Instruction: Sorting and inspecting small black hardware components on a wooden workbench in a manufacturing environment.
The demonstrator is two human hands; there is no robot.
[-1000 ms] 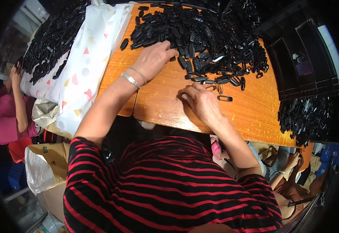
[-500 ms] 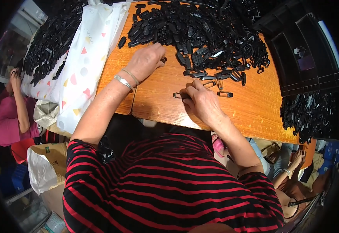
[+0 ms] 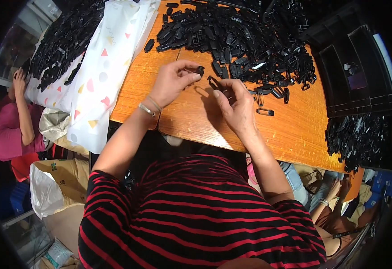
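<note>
Over the wooden table, my left hand (image 3: 172,80) pinches a small black plastic piece (image 3: 200,70) between thumb and fingertips. Facing it, my right hand (image 3: 238,104) is closed on a narrow black plastic frame (image 3: 212,82), whose shadow falls on the wood. The two pieces are close but apart. Beyond my hands lies a big heap of black plastic parts (image 3: 205,31), some solid and oval, others open frames. One loose black frame (image 3: 265,112) rests on the wood to the right of my right hand.
A white patterned sheet (image 3: 98,80) runs along the left, with another black heap (image 3: 66,40) past it. To the right stands a black crate (image 3: 348,76), above a pile of small black pieces (image 3: 357,136). A person in a pink top (image 3: 14,127) works at far left; another person's hand (image 3: 333,190) shows lower right.
My right hand has lifted the black frame off the tabletop, up toward my left hand. My left hand has drawn back from the heap's edge and turned, so its black piece now shows.
</note>
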